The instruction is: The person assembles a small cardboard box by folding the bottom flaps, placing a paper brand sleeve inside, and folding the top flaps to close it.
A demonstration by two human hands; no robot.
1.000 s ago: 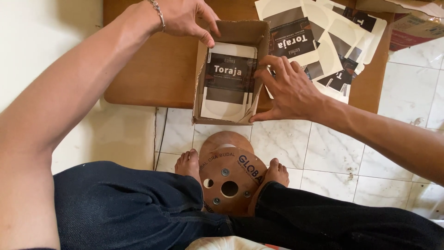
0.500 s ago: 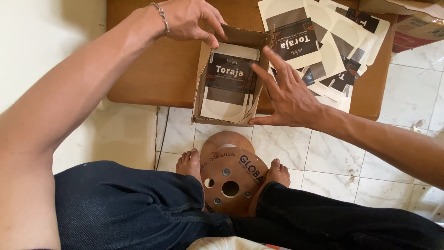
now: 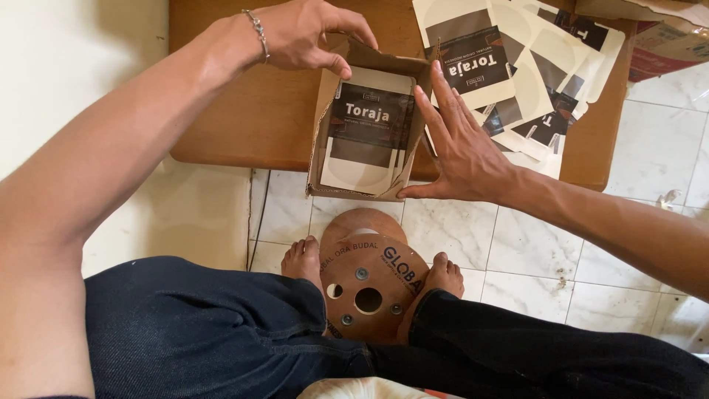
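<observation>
A low brown wooden surface (image 3: 244,111) stands on a floor of pale marbled tiles (image 3: 517,251), seen from above with the person's dark trousers filling the bottom of the view and bare feet resting either side of a round wooden spool (image 3: 367,292) at 6 o'clock. At the middle of the view a small brown cardboard box (image 3: 325,125) hangs over the near edge of the surface, open toward the camera, and a stack of flat cream-and-dark pouches (image 3: 369,133) already lies inside it. The left hand (image 3: 310,33), at 12 o'clock with a thin bracelet at the wrist, pinches the box's far top flap between thumb and fingers. The right hand (image 3: 461,148), at 3 o'clock, is spread wide and flat, its palm pressed against the box's right wall, holding nothing. A loose fan of more pouches (image 3: 532,66) lies on the surface at 1 o'clock, just beside the box, so the packing looks part done: some are in, a good many remain outside, and the flaps are still open. A reddish carton (image 3: 665,48) sits at the far right corner.
</observation>
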